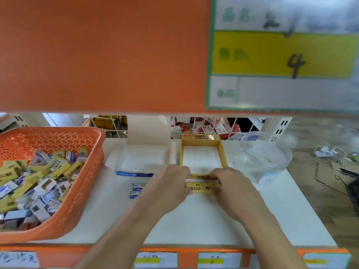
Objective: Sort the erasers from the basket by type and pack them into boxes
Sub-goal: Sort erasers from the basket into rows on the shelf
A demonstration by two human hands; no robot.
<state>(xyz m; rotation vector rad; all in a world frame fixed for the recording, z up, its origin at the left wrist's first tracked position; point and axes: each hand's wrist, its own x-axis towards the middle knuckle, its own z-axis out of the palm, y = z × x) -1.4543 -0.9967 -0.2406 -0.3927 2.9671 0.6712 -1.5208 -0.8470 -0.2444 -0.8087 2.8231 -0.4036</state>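
Note:
An orange perforated basket at the left holds several yellow and white-blue erasers. An open white box with a blue front stands mid-shelf, and an open yellow 2B box stands to its right. Just in front of the yellow box, my left hand and my right hand grip the two ends of a row of yellow 2B erasers. White-blue erasers lie on the shelf beside my left hand, partly hidden by it.
A clear plastic tub sits right of the yellow box. An orange shelf with a price label hangs close overhead. Wire baskets of packaged goods stand behind. Cables lie on the floor at right.

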